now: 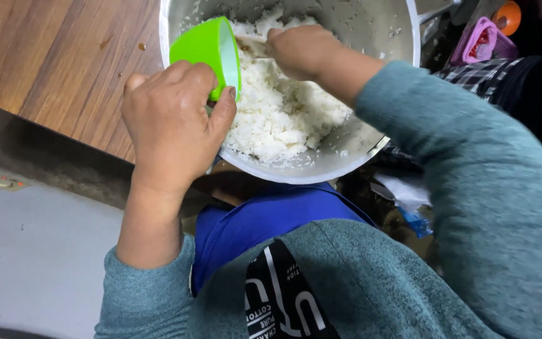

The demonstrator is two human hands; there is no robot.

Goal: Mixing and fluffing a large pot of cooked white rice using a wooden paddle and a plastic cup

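Observation:
A large steel pot (371,31) holds a mound of cooked white rice (277,113). My left hand (170,122) grips a bright green plastic cup (205,47), tilted on its side at the pot's near-left rim, its mouth facing the rice. My right hand (299,50) reaches into the pot from the right with fingers closed on a pale spoon-like utensil (252,43) whose tip lies by the cup's mouth. Most of the utensil is hidden by the hand.
The pot overhangs the edge of a brown wooden table (51,56). A grey surface (26,251) lies lower left. A pink container (481,41) and an orange object (508,16) sit upper right. Crumpled white and blue wrapping (409,201) lies below the pot.

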